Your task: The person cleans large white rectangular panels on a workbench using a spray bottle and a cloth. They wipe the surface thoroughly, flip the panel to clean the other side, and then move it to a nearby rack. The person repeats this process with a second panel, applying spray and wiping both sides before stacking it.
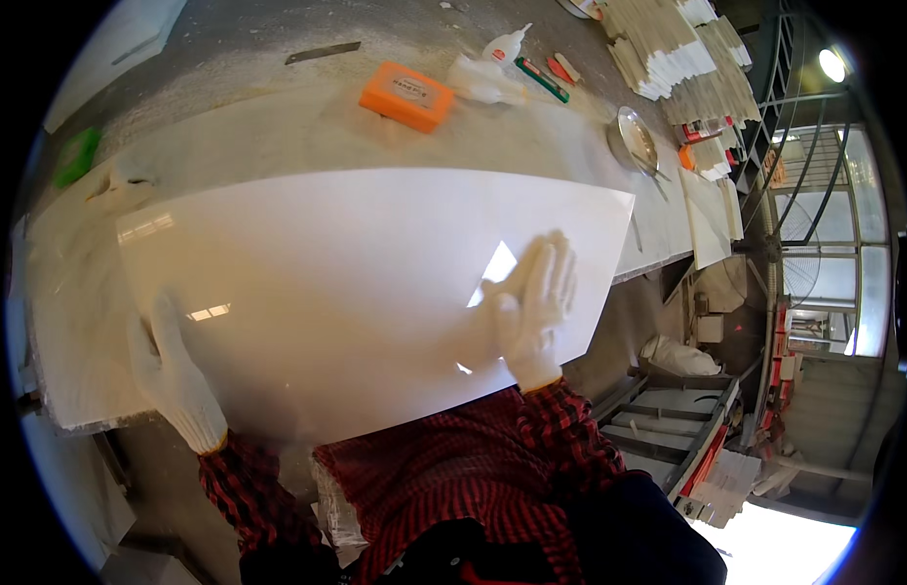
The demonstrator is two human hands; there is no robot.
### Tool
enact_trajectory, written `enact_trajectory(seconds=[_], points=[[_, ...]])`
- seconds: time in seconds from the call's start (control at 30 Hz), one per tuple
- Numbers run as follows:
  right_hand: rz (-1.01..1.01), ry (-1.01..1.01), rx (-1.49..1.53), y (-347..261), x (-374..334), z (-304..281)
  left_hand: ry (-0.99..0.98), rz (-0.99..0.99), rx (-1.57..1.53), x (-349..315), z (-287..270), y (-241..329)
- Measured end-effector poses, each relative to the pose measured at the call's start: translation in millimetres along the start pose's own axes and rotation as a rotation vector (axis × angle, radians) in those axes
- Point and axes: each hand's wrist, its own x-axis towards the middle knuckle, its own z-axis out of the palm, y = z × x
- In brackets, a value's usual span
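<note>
A large, glossy white panel (pixel 356 253), perhaps a tile, lies before me, its near edge close to my torso. It reflects bright window shapes. My right hand (pixel 534 317), in a white knit glove, rests on the panel's right part with its fingers stretched out and open. At the panel's left edge is my left hand (pixel 171 375), gloved the same way. Its thumb stands apart from the fingers, which run along the edge; whether any reach beneath it is hard to see. Both forearms wear red and black checked sleeves.
Beyond the panel, the dusty worktable (pixel 278 117) holds an orange box (pixel 406 97), white squeeze bottle (pixel 506 45), green-handled tool (pixel 542 80), metal strip (pixel 323 53) and metal bowl (pixel 633 141). A green object (pixel 79 157) lies far left. Stacked pale slabs (pixel 663 49) stand back right.
</note>
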Motion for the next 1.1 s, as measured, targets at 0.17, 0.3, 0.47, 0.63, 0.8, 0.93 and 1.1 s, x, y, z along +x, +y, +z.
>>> enact_trajectory(seconds=[0.17,0.3,0.47,0.63,0.8,0.93,1.1], points=[[-0.175,-0.178,-0.177,-16.5,20.9,-14.2,-0.03,-0.018,-0.013,6.1,-1.0,-8.5],[0.016,0.06,-0.224,40.9,31.7,-13.4,0.039,0.071,-0.007,3.5,-2.8,-15.0],[0.125,0.114,-0.249,101.3,32.2,-33.2,0.133,-0.029,0.05,1.2,-6.4,-23.8],[0.184,0.175,-0.16,103.3,30.7,-22.9,0.196,-0.072,0.159,0.4,-3.8,-19.0],[0.201,0.196,-0.154,94.3,34.7,-19.7,0.172,-0.03,0.152,0.3,-6.9,-19.4],[-0.021,0.124,-0.198,48.6,44.5,-16.9,0.106,-0.015,0.071,0.2,-5.3,-24.0],[-0.324,0.004,-0.11,2.4,43.5,-5.7,0.056,-0.028,0.059,5.1,-0.7,-9.6]])
